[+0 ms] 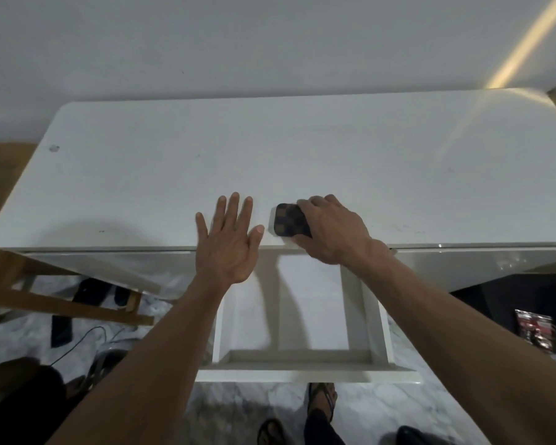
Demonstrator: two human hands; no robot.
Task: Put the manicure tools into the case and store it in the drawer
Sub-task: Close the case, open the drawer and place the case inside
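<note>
Gripping case, right hand; long axis fore-aft.

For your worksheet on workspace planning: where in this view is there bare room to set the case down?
The open drawer shows a bare floor between its side walls. The white tabletop is bare behind both hands and out to either end. Only its front edge is crowded: the left hand lies spread there, beside the right hand gripping the checkered case.

Case brown-and-black checkered; table glossy white; drawer white; floor grey-white marbled.
</note>
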